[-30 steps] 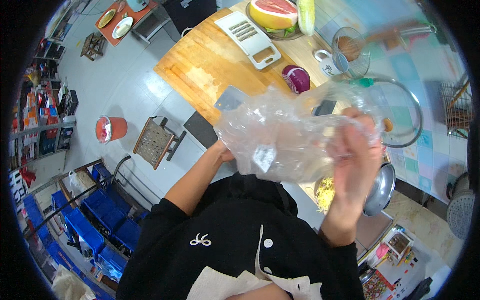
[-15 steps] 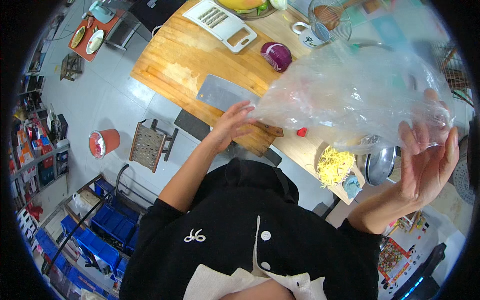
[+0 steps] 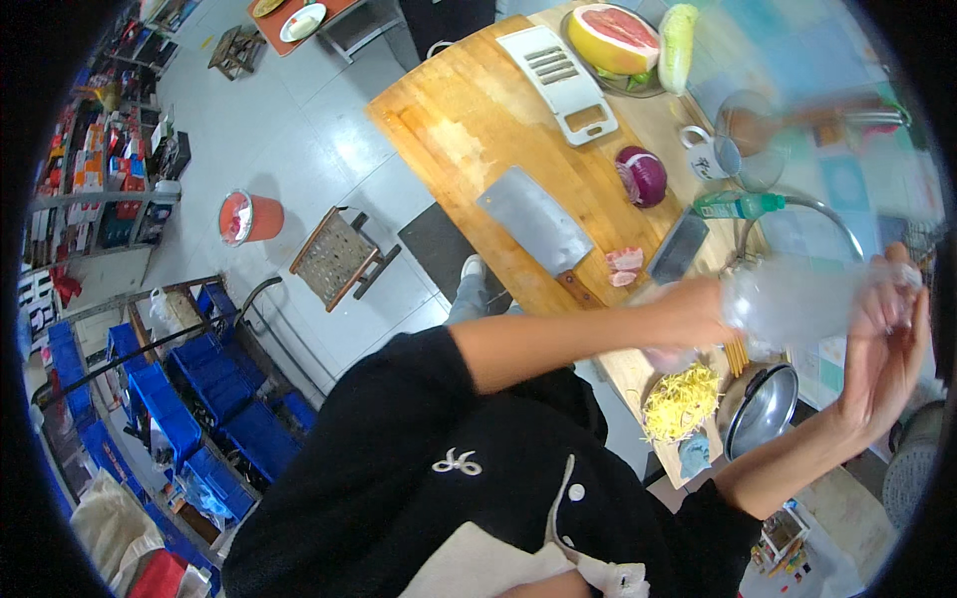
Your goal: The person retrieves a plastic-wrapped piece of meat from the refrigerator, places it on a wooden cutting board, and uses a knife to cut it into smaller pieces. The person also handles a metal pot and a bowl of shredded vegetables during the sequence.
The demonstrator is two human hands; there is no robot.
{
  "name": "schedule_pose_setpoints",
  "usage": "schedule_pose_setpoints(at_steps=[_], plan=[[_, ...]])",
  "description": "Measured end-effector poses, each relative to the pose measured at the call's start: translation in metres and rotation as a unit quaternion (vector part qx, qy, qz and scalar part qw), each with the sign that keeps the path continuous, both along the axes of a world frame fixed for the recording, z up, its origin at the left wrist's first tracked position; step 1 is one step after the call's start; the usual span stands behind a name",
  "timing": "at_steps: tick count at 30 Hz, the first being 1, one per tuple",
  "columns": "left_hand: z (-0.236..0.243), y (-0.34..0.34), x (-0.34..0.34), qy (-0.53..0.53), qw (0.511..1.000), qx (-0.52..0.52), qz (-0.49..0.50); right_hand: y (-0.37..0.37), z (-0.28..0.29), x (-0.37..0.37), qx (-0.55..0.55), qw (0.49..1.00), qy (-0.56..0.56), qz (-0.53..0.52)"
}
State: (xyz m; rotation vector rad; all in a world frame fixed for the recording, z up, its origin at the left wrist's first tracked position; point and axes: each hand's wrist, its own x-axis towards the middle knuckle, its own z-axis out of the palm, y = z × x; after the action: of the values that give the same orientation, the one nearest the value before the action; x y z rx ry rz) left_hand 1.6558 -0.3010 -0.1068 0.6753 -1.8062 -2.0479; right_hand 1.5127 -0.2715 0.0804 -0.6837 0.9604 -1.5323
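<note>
A clear plastic bag [image 3: 797,304] is stretched and bunched between my two hands, over the right end of the counter. My left hand [image 3: 693,311], smeared by motion, grips one end; its fingers are partly hidden. At the other end my right hand [image 3: 885,324] has its fingers closed on the film. Below the bag lie a heap of yellow shreds [image 3: 681,402] and a metal pot [image 3: 763,409]. Left of my left hand, a cleaver [image 3: 538,219] rests flat on the wooden board [image 3: 439,130], with small pieces of raw meat [image 3: 625,262] near its handle.
Farther back are a white grater [image 3: 560,85], a purple round vegetable [image 3: 640,177], a halved pomelo [image 3: 610,38], a mug [image 3: 706,154] and a green bottle [image 3: 738,205]. On the floor stand a stool [image 3: 337,257] and a red bucket [image 3: 257,217]. Blue crates [image 3: 214,364] are stacked at left.
My left hand has swung right across the counter, toward my right hand. The spread-out bag is now narrow and bunched, uncovering the bottle and meat. My view has turned.
</note>
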Motion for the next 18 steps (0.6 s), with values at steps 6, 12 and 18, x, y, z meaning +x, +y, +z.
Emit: schedule_pose_setpoints(at_steps=[6, 12, 18], plan=[[-0.003, -0.047, 0.092, 0.006, 0.996, 0.083, -0.013, 0.043, -0.118, -0.080, 0.100, 0.984, -0.112, 0.097], [0.019, -0.054, 0.107, 0.121, 0.956, 0.258, 0.066, 0.078, -0.274, 0.044, 0.372, 0.896, -0.131, 0.204], [0.028, -0.062, 0.101, 0.013, 0.976, 0.070, 0.205, 0.027, -0.223, 0.064, 0.138, 0.967, 0.200, 0.079]])
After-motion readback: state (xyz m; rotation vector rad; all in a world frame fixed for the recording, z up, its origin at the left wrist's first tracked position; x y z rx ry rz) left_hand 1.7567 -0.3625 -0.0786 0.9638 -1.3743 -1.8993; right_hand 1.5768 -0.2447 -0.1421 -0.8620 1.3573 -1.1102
